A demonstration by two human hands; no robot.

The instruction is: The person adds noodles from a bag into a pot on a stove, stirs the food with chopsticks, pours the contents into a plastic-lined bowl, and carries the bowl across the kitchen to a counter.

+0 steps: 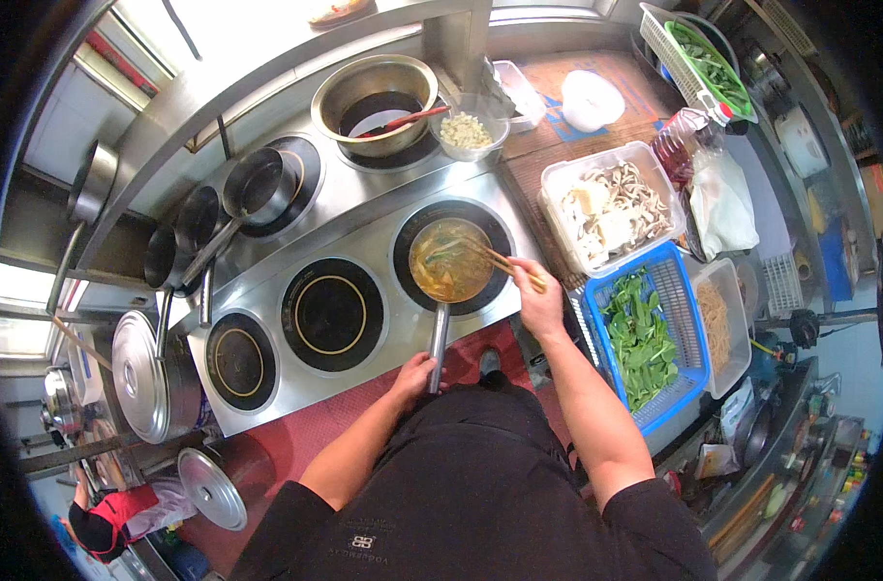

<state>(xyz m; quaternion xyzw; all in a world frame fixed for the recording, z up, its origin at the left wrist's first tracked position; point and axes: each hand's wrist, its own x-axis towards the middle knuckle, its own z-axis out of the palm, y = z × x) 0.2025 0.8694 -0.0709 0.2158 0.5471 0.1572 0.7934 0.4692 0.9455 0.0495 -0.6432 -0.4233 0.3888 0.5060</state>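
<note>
A saucepan of broth with greens and other food (450, 265) sits on the right front induction hob (405, 232). My left hand (417, 374) is closed around the pan's metal handle (439, 345), near its lower end. Wooden chopsticks (510, 267) are gripped in my right hand (540, 301), above the pan's right edge, with their tips down in the broth. Just right of that hand lie a blue plastic basket of leafy greens (641, 341) and a clear plastic box of sliced mushrooms (616, 210).
Behind stand a large metal bowl of dark liquid (375, 105), a bowl of chopped garlic-like pieces (467, 131) and an empty saucepan (258, 187). A large lidded pot (142, 376) is at the left. A box of noodles (717, 327) is at the right. A person (115, 519) is at lower left.
</note>
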